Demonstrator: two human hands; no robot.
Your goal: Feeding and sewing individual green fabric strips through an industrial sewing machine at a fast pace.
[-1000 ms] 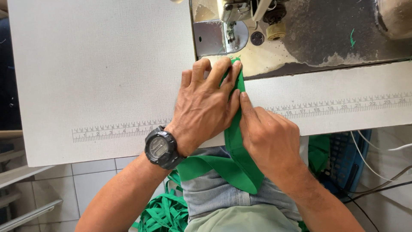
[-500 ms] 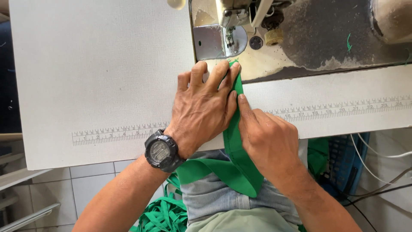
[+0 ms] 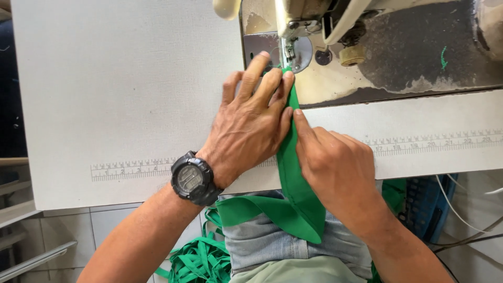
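Left hand [image 3: 250,128] lay flat and open, fingers spread, palm down on the green fabric strip [image 3: 293,194] and the white surface [image 3: 120,94]. Fingertips reached to the far end of the strip, right beside the presser foot [image 3: 289,52] of the sewing machine [image 3: 335,21]. Wore a black digital watch [image 3: 191,179] on the wrist.

Right hand [image 3: 335,162] rested just to the right of the strip, knuckles up, fingers curled under, forefinger stretched out and pressed against the strip's right edge. Touched the left hand's fingers across the narrow band of green. Could not tell whether any fabric was pinched beneath the curled fingers.

Strip ran from the metal needle plate [image 3: 262,44] at the far side, between both hands, toward the near edge of the surface, then dropped over that edge and folded leftward across a lap in light denim [image 3: 262,241]. Printed ruler [image 3: 131,169] stretched left to right along the near part of the surface, passing under both hands.

Heap of more green strips [image 3: 196,259] lay low at the near side, beside the left forearm. Blue crate [image 3: 427,202] and some cables [image 3: 466,215] showed below the surface at the right.
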